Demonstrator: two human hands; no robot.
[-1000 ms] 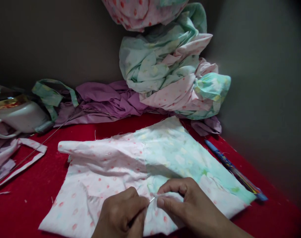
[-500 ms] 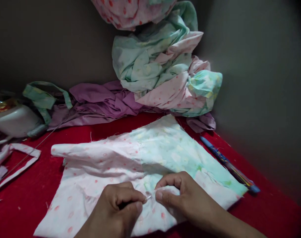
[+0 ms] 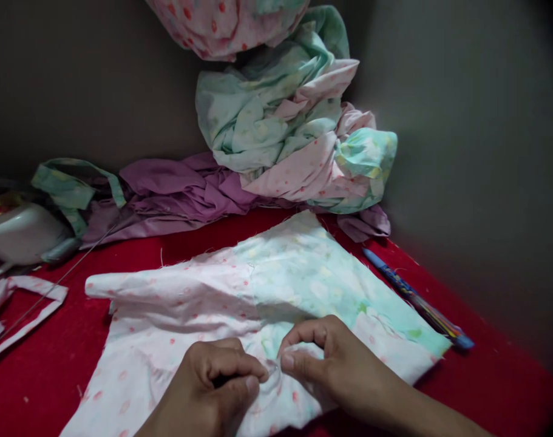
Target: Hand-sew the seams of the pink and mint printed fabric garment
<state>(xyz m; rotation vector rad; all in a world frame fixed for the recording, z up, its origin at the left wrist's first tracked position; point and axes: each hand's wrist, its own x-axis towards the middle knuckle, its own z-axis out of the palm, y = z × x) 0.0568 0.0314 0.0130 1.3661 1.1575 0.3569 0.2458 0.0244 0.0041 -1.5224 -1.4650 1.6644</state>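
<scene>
A piece of cloth (image 3: 298, 267), pink with red spots on its left part and mint green with leaves on its right part, lies spread in front of me. My right hand (image 3: 324, 358) pinches a raised fold of it between thumb and forefinger. Close beside, my left hand (image 3: 219, 382) is closed in a pinch at the same fold, its fingertips almost meeting those of the right. A tiny, thin, shiny thing (image 3: 272, 368) shows between the two sets of fingertips; it is too small to tell whether it is a pin or a needle.
Red cloth (image 3: 44, 376) covers the surface. At the right edge lies a blue pen-like packet (image 3: 415, 297). Behind are bundled printed fabric (image 3: 276, 133) and purple cloth (image 3: 185, 188). A white cup-like container (image 3: 25, 233), a thin rod and a pale fabric strip (image 3: 30, 328) are at left.
The whole view has shifted slightly, so things sit a little further left. Both hands keep their pinch at the fold; the shiny thing at the left fingertips shows less plainly.
</scene>
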